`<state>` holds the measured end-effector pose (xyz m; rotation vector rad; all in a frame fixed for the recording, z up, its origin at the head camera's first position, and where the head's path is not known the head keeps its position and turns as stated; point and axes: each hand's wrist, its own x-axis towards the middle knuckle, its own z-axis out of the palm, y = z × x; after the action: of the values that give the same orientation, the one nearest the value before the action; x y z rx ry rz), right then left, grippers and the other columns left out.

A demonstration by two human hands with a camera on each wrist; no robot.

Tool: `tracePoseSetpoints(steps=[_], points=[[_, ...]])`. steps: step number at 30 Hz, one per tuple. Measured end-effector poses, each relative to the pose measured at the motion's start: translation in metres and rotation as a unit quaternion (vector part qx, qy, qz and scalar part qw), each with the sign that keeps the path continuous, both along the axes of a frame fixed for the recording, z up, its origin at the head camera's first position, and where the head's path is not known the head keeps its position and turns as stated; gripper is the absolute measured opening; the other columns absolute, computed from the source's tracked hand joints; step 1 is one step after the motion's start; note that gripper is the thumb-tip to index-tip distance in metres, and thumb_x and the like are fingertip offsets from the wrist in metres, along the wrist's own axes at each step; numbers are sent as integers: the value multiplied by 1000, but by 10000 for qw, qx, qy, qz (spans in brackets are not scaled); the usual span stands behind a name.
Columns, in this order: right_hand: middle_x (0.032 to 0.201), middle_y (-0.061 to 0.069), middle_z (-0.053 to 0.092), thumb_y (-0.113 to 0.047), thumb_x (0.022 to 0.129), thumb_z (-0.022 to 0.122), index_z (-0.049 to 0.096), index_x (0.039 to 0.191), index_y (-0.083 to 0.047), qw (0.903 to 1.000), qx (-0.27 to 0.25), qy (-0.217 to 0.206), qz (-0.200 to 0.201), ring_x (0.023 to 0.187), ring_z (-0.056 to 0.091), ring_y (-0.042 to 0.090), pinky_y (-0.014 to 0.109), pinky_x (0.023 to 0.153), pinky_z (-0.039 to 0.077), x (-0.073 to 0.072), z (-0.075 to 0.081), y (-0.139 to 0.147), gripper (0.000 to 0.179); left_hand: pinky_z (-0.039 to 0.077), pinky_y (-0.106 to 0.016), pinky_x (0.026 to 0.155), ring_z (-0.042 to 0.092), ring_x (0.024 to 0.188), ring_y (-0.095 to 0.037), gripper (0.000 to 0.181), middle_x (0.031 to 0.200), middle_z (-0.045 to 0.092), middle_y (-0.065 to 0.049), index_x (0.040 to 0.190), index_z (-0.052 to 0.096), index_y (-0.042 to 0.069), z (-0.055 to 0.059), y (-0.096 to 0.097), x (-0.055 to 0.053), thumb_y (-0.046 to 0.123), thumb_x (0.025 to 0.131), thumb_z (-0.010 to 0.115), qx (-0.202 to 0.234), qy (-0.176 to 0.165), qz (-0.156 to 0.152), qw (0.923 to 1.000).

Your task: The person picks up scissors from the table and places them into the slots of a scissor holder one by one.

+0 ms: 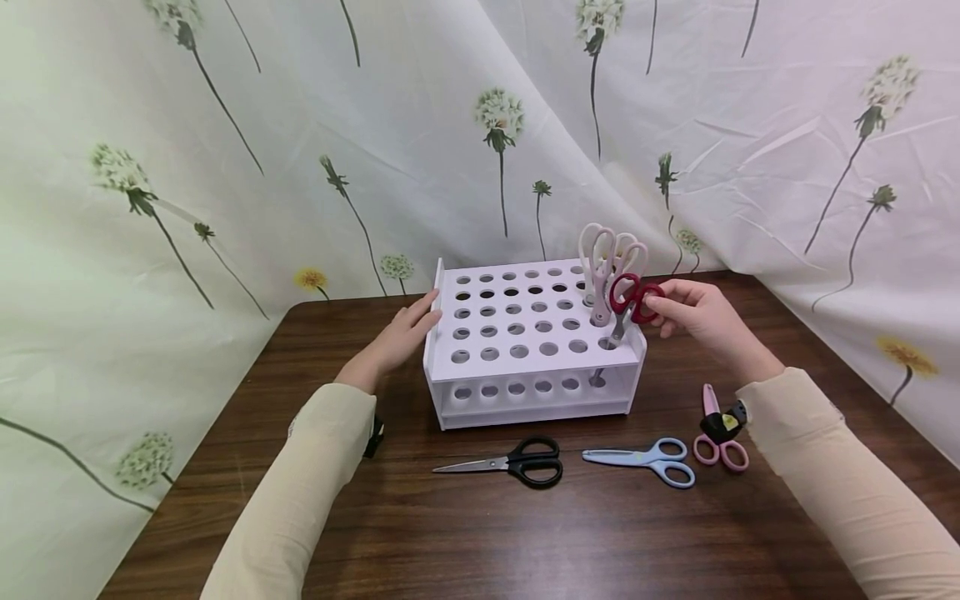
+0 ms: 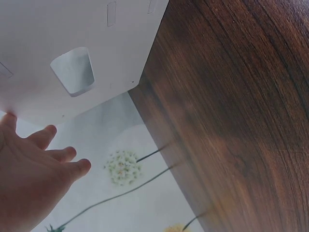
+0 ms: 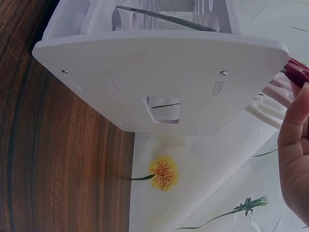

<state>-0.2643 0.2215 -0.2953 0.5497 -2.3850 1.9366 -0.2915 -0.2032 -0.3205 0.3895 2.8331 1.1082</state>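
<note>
A white rack (image 1: 510,367) with rows of round holes stands on the table. My right hand (image 1: 693,317) pinches the red handle of a pair of scissors (image 1: 637,298) whose blades pass down through the front right hole. In the right wrist view the blade (image 3: 166,18) shows between the rack's two levels. Fingertips of my left hand (image 1: 397,337) rest on the rack's left side panel, the fingers nearly straight. Behind the red scissors, pale pink scissors (image 1: 601,292) and white-handled scissors (image 1: 589,250) stand in holes of the right column.
Black-handled scissors (image 1: 534,462) lie in front of the rack on the wooden table (image 1: 480,542). Light blue scissors (image 1: 648,458) are to their right, and pink scissors (image 1: 722,450) lie beyond, partly covered by the right wrist's camera. A flower-patterned cloth (image 1: 420,125) hangs behind.
</note>
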Motion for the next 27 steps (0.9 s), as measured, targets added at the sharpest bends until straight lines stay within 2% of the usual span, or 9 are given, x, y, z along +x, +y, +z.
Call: tracePoseSetpoints(steps=[3, 10, 15, 19, 22, 27], points=[[72, 0, 62, -13, 90, 61, 65, 90, -7, 10000, -17, 23, 16, 58, 56, 13, 26, 57, 51, 1, 1, 0, 7, 5, -58, 104, -5, 136, -36, 60, 152, 13, -3, 149, 14, 29, 0, 0, 0, 54, 96, 28, -6, 10, 9, 10000], [72, 1, 62, -15, 90, 62, 66, 90, -12, 9997, 206, 124, 9, 58, 56, 14, 26, 59, 51, 1, 3, -2, 5, 6, -59, 104, -5, 136, -36, 60, 152, 13, -4, 149, 14, 28, -1, 0, 0, 53, 97, 27, -17, 14, 21, 10000], [72, 1, 62, -13, 90, 61, 64, 95, -1, 9994, 337, 62, 28, 59, 56, 14, 27, 60, 51, 0, 0, -2, 13, 6, -58, 104, -5, 136, -37, 59, 152, 14, -4, 149, 14, 28, -1, 0, 1, 52, 97, 27, -8, 4, 25, 10000], [73, 0, 63, -13, 90, 61, 67, 91, -10, 9990, 453, 40, 46, 59, 56, 13, 26, 59, 51, -1, -2, -2, 7, 6, -58, 104, -5, 136, -36, 59, 152, 14, -4, 149, 14, 28, -1, 0, 0, 52, 97, 27, -9, 13, 29, 10000], [73, 1, 63, -12, 90, 61, 69, 89, -18, 9990, 439, 55, 103, 59, 56, 13, 26, 59, 51, -1, -3, -2, 10, 5, -58, 104, -5, 136, -36, 59, 152, 14, -4, 149, 14, 28, -1, 0, 0, 52, 97, 27, -8, 16, 25, 10000], [80, -1, 65, -12, 91, 59, 69, 92, -12, 9990, 164, 301, 295, 63, 56, 11, 25, 57, 51, -1, -3, -1, 10, 5, -58, 104, -5, 136, -36, 59, 152, 14, -4, 149, 14, 27, 0, -1, 0, 52, 97, 28, 17, -4, 12, 10000]])
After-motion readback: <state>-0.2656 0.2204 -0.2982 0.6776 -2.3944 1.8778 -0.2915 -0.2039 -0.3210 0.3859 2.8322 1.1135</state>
